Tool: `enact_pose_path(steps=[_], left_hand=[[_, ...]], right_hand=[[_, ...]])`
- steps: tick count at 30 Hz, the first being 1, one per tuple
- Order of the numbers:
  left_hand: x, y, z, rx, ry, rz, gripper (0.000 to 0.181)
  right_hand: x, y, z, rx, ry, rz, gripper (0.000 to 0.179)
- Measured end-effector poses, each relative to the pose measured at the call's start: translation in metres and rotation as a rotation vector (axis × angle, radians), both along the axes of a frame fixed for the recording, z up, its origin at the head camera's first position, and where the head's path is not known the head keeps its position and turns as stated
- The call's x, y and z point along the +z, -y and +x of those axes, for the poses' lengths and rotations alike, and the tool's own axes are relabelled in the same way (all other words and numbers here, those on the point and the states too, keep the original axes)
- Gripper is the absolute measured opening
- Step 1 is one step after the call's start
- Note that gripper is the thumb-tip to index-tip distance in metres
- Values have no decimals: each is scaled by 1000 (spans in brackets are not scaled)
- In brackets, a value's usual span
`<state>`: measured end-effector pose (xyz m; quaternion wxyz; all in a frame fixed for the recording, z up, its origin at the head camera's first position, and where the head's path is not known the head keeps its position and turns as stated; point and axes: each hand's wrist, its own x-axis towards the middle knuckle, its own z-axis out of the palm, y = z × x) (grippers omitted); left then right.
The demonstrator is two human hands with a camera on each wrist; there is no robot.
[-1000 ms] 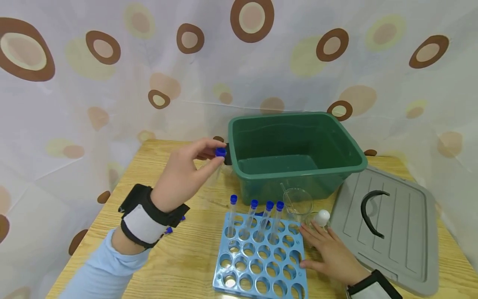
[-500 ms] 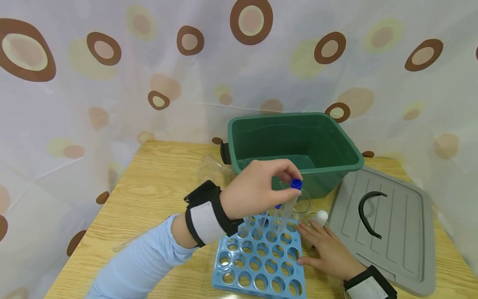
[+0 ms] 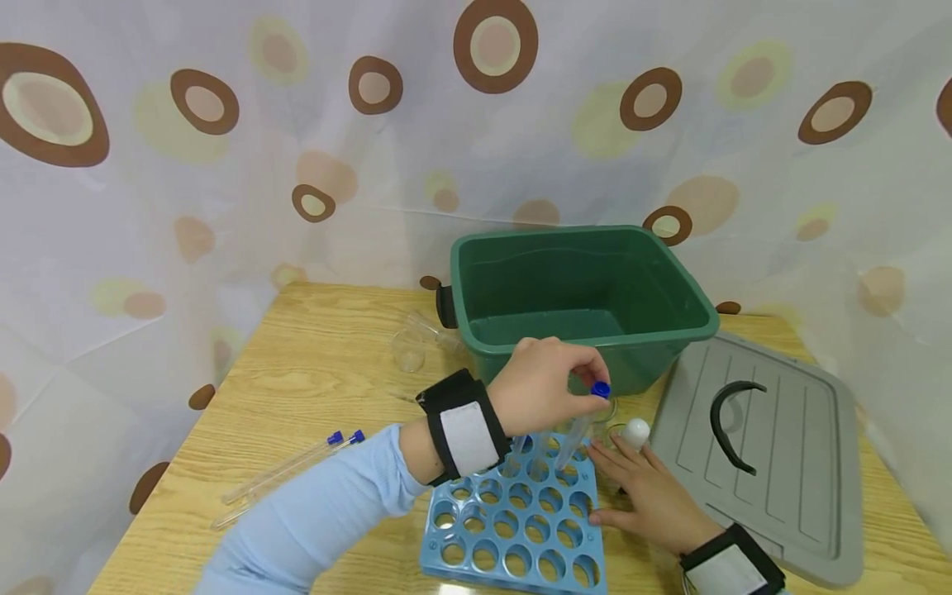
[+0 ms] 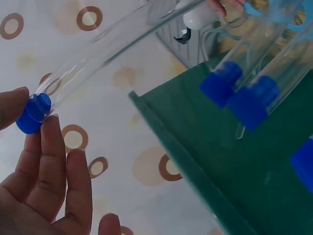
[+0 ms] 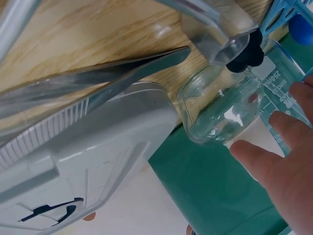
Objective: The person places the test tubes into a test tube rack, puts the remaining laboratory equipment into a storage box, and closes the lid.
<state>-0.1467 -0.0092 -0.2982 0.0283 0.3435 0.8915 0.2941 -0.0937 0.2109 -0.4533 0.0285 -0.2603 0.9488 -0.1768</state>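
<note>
My left hand [image 3: 546, 384] pinches the blue cap of a clear test tube [image 4: 88, 73] between thumb and fingertips. In the head view the tube slants down, its lower end at a hole in the back right of the blue test tube rack [image 3: 513, 581]. Other blue-capped tubes [image 4: 222, 83] stand in the rack's back row, partly hidden behind my left hand in the head view. My right hand [image 3: 654, 500] lies with fingers spread along the rack's right edge. Close by its fingertips is a small glass bottle [image 5: 208, 105] with a white top [image 3: 635, 432].
Behind the rack is a green bin [image 3: 587, 340], its grey lid [image 3: 788, 471] lying at right. A 250 ml beaker [image 5: 276, 93] and metal tweezers [image 5: 142, 68] appear near the bottle. Two capped tubes [image 3: 278, 473] lie at left; glassware [image 3: 409, 351] lies beside the bin.
My left hand has carried the tube rightward from beside the bin to over the rack, then lowered it toward the back right hole. My right hand stays at the rack's edge.
</note>
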Motion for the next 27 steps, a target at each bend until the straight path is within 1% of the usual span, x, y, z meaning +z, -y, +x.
enact_pose_path(steps=[3, 7, 12, 18, 22, 27], left_hand=[[-7, -2, -2, 12, -15, -24, 13], [-14, -5, -3, 22, -18, -47, 12], [-20, -9, -3, 25, -34, -90, 10], [-24, -11, -3, 24, -68, -153, 8], [-28, -12, -3, 27, -96, -194, 7], [-33, -12, -3, 29, -95, -230, 8]], right_hand=[[-1, 0, 0, -1, 2, -4, 81], [-2, 0, -1, -4, 1, 0, 81], [-3, -1, -1, -2, -6, 4, 81], [-4, -1, -1, 7, -24, -3, 80], [-4, 0, -1, 1, -6, -9, 80], [-5, 0, -1, -8, 27, -10, 80]])
